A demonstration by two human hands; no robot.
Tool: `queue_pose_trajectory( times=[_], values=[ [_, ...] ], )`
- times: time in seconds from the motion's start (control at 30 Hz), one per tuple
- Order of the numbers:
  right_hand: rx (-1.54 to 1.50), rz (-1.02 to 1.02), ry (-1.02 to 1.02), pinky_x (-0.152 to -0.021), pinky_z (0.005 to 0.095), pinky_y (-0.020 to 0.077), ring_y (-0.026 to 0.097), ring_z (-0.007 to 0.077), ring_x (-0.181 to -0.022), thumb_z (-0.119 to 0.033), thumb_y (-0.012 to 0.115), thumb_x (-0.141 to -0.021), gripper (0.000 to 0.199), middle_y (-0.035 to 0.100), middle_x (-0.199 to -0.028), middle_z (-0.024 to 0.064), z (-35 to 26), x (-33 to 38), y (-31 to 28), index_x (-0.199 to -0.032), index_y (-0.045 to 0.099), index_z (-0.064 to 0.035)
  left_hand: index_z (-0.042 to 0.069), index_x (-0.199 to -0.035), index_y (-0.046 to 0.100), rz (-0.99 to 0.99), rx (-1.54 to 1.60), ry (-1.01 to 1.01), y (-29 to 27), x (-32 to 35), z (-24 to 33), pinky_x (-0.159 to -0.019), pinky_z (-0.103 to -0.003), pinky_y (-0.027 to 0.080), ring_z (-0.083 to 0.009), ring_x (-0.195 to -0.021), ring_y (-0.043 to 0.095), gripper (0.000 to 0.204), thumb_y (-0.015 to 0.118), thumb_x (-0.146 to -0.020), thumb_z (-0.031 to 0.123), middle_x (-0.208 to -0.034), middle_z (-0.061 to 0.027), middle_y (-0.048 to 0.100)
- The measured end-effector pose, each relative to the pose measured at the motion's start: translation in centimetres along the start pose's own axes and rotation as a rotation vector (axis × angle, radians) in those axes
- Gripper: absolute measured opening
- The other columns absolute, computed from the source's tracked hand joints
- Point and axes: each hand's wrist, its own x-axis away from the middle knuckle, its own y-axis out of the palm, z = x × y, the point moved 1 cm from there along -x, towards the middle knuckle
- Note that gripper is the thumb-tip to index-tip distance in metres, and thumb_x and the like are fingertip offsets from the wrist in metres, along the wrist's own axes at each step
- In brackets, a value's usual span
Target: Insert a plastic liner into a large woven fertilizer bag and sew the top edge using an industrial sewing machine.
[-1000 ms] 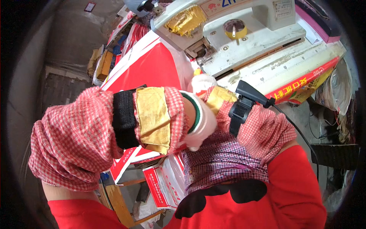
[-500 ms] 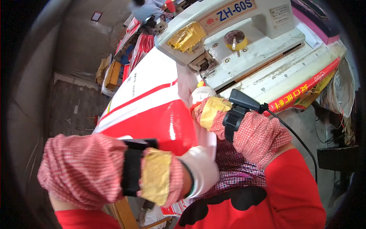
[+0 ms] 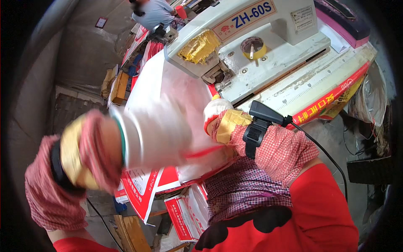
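Observation:
Before me stands a pale industrial sewing machine (image 3: 277,33). A white and red plastic sack (image 3: 184,86) lies spread to the left of it, one edge under the machine's head. My right hand (image 3: 217,111), in a white glove with a yellow fingertip, is closed at the sack's edge just in front of the needle area; its fingertips are partly hidden. My left hand (image 3: 157,134), in a white glove with a green cuff edge, is over the sack's near part. Motion smears its fingers, so its grip cannot be made out.
A yellow tape roll (image 3: 254,48) sits on the machine bed. More printed sacks (image 3: 180,216) hang below on the near left, beside a wooden piece (image 3: 131,233). A dark box (image 3: 344,21) stands at the far right. A person (image 3: 155,14) is at the back.
My left hand has swung up and leftward from near my lap. The sack's red panel has moved out of sight, and its pale side now shows. My right hand has hardly moved.

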Motion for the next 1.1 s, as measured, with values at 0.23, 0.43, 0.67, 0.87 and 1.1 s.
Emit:
queue_pose_trajectory(
  times=[0.23,0.43,0.67,0.87,1.1],
  values=[
    [-0.107,-0.021,-0.006,-0.052,0.0391,0.0479,0.061,0.0286,-0.058,-0.012,0.052,-0.073,0.017,0.061,-0.065,0.0162,3.5,2.8,1.2,-0.074,0.064,0.0,0.003,-0.07,0.059,0.252,0.108,0.182,3.8,-6.2,9.2,-0.057,-0.036,0.052,-0.0263,-0.07,0.062,0.009,0.059,-0.065,0.011,-0.067,-0.0122,0.059],
    [-0.198,-0.014,-0.034,-0.052,0.0395,0.048,0.061,0.0289,-0.058,-0.012,0.052,-0.073,0.016,0.061,-0.065,0.0165,3.4,1.7,0.7,-0.073,0.063,-0.0002,0.015,-0.09,0.059,0.401,0.155,0.235,3.1,-5.9,5.7,-0.056,-0.039,0.05,-0.0298,-0.065,0.061,0.018,0.056,-0.073,0.021,-0.065,-0.0114,0.057],
    [-0.31,-0.046,-0.097,-0.052,0.0398,0.048,0.061,0.0293,-0.059,-0.011,0.052,-0.073,0.015,0.062,-0.066,0.0167,-1.8,-4.4,-0.9,-0.073,0.063,-0.0004,0.013,-0.068,0.068,0.556,-0.232,-0.171,0.5,-2.2,-5.2,-0.055,-0.032,0.048,-0.0215,-0.059,0.061,0.021,0.066,-0.066,0.034,-0.058,-0.0065,0.06],
    [-0.363,-0.053,-0.126,-0.054,0.0384,0.0491,0.062,0.0279,-0.062,-0.01,0.054,-0.074,0.013,0.063,-0.069,0.014,1.0,-2.3,-1.1,-0.079,0.065,-0.0028,0.008,-0.064,0.066,0.677,-0.111,0.284,5.8,-3.8,5.6,-0.056,-0.037,0.05,-0.0281,-0.063,0.062,0.011,0.067,-0.056,0.016,-0.063,-0.0102,0.061],
    [-0.423,-0.436,-0.195,-0.073,0.0409,0.0506,0.063,0.0341,-0.084,-0.018,0.054,-0.075,0.023,0.065,-0.089,0.0162,1.1,-5.9,-0.2,-0.088,0.068,-0.0048,0.008,-0.067,0.062,0.887,0.106,-0.031,8.7,-9.5,3.2,-0.048,-0.037,0.048,-0.0258,-0.056,0.061,0.008,0.057,-0.066,0.015,-0.058,-0.0094,0.059]
  ],
)
